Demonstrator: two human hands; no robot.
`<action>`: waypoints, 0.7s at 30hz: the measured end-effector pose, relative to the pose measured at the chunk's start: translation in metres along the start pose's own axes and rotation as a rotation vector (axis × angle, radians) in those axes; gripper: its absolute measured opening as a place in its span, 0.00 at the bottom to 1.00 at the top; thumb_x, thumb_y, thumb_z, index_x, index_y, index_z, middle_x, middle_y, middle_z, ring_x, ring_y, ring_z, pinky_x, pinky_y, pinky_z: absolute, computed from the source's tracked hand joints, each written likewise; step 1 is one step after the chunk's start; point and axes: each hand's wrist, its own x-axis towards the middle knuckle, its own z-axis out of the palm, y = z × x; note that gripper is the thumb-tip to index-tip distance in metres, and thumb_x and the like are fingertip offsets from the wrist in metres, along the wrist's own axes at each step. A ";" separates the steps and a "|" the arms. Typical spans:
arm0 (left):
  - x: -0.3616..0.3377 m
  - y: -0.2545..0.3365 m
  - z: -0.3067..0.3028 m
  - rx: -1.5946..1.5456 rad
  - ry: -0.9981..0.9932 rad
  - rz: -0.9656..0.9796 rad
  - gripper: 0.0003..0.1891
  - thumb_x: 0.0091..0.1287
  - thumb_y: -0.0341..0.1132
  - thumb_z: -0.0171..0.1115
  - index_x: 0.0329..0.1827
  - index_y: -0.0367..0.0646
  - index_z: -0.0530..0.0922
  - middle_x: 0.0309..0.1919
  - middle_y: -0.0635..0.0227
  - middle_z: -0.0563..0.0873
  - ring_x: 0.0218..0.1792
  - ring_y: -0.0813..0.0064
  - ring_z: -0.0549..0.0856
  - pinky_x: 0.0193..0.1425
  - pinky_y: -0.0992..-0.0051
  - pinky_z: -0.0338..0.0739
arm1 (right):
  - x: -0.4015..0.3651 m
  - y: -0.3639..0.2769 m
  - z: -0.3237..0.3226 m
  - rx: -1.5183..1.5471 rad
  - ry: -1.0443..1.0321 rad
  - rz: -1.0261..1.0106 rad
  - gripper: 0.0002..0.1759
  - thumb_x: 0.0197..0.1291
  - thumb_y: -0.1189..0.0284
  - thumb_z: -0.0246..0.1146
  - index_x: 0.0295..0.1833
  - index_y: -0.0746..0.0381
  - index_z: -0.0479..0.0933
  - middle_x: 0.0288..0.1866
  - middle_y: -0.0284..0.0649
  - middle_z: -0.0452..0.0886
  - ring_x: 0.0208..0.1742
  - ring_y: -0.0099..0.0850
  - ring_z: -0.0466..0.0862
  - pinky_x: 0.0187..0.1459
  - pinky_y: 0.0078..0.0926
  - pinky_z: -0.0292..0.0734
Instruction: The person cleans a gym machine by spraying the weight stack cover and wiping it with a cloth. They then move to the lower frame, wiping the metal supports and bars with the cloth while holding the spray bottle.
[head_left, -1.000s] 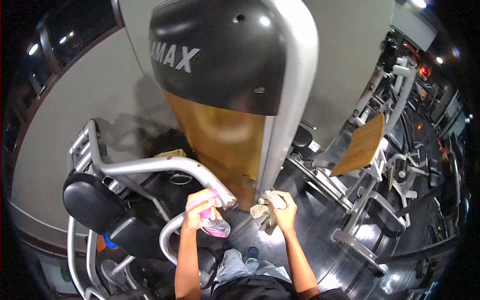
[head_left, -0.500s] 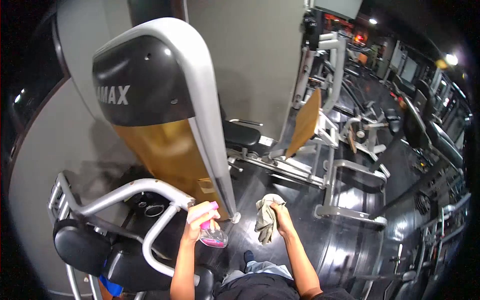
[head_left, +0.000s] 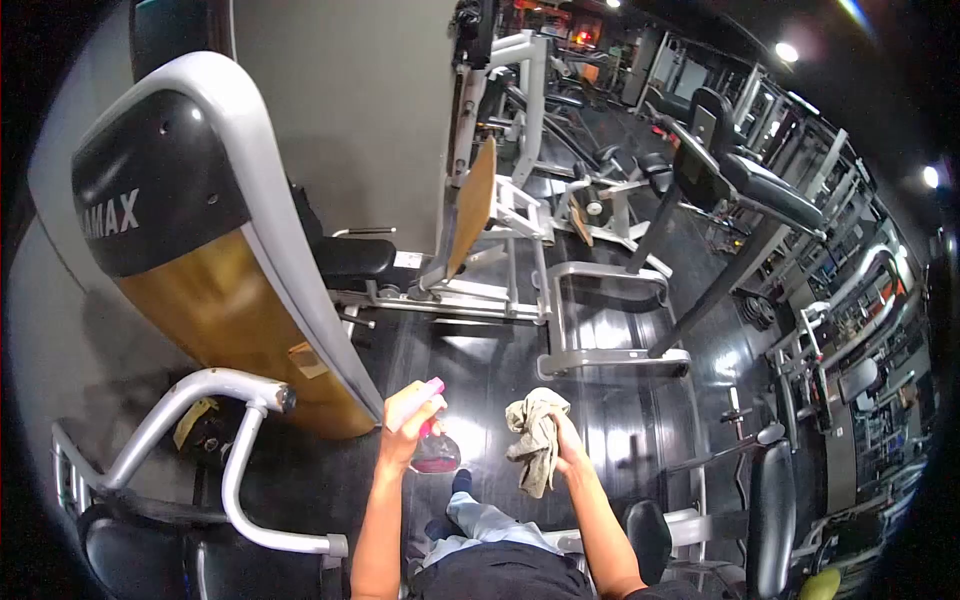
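Observation:
My left hand (head_left: 405,432) grips a small clear spray bottle (head_left: 430,450) with a pink trigger head and pink liquid in its base, held out in front of my chest. My right hand (head_left: 568,445) is closed on a crumpled grey-beige cloth (head_left: 532,432) that hangs down from my fingers. Both hands hover above the dark glossy floor, a short gap apart. The weight machine's gold and black shroud (head_left: 215,290) with its grey edge stands to the left of my left hand, not touched by either hand.
A curved silver arm bar (head_left: 235,440) and black pads (head_left: 130,545) of the machine sit at lower left. Ahead stands a silver-framed machine (head_left: 560,300) with a wooden seat back (head_left: 470,205). More gym machines fill the right side. Shiny black floor (head_left: 600,400) lies ahead.
My view has swung right, so the gold-shrouded machine slid to the left and more of the gym floor opened up. My right hand with the cloth has come away from the shroud's edge.

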 end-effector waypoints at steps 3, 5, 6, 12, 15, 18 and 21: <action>0.004 -0.004 0.018 -0.003 -0.035 -0.024 0.07 0.66 0.31 0.62 0.35 0.35 0.79 0.27 0.66 0.82 0.20 0.80 0.81 0.25 0.80 0.76 | -0.013 -0.007 -0.013 0.002 0.000 -0.096 0.19 0.67 0.59 0.57 0.56 0.60 0.75 0.48 0.39 0.83 0.45 0.32 0.84 0.46 0.35 0.83; 0.011 -0.008 0.025 0.037 -0.073 -0.050 0.07 0.66 0.30 0.62 0.39 0.33 0.81 0.28 0.66 0.83 0.20 0.80 0.81 0.25 0.81 0.76 | -0.013 -0.010 -0.024 0.046 0.008 -0.110 0.20 0.66 0.59 0.57 0.56 0.60 0.75 0.48 0.39 0.83 0.45 0.32 0.85 0.46 0.35 0.83; 0.014 -0.011 0.028 0.041 -0.085 -0.057 0.07 0.66 0.30 0.62 0.39 0.33 0.81 0.28 0.66 0.83 0.20 0.80 0.81 0.25 0.81 0.76 | -0.017 -0.013 -0.024 0.064 -0.002 -0.128 0.19 0.66 0.62 0.55 0.56 0.62 0.75 0.49 0.41 0.83 0.47 0.33 0.85 0.49 0.34 0.82; 0.049 -0.031 0.051 0.067 -0.122 -0.077 0.11 0.67 0.29 0.61 0.50 0.34 0.82 0.30 0.66 0.83 0.20 0.82 0.81 0.24 0.82 0.75 | -0.014 -0.032 -0.017 0.198 0.045 -0.303 0.20 0.66 0.65 0.52 0.58 0.64 0.74 0.51 0.43 0.83 0.51 0.36 0.84 0.55 0.36 0.80; 0.078 -0.041 0.063 0.075 -0.123 -0.067 0.11 0.68 0.29 0.61 0.50 0.34 0.82 0.30 0.66 0.83 0.20 0.82 0.81 0.24 0.82 0.75 | 0.011 -0.046 -0.020 0.265 -0.021 -0.363 0.22 0.67 0.62 0.52 0.61 0.64 0.73 0.53 0.42 0.82 0.53 0.37 0.83 0.56 0.38 0.79; 0.115 -0.045 0.078 0.140 -0.116 -0.047 0.10 0.67 0.34 0.61 0.40 0.32 0.80 0.28 0.63 0.83 0.19 0.79 0.80 0.25 0.79 0.77 | 0.043 -0.067 -0.024 0.276 -0.004 -0.352 0.21 0.65 0.59 0.57 0.59 0.60 0.75 0.50 0.39 0.83 0.51 0.34 0.83 0.53 0.36 0.80; 0.156 -0.047 0.092 0.195 -0.067 -0.071 0.11 0.67 0.35 0.61 0.40 0.33 0.81 0.28 0.63 0.83 0.19 0.79 0.80 0.25 0.79 0.78 | 0.076 -0.093 -0.033 0.241 0.071 -0.284 0.22 0.65 0.61 0.58 0.60 0.60 0.73 0.50 0.39 0.82 0.50 0.33 0.83 0.52 0.34 0.81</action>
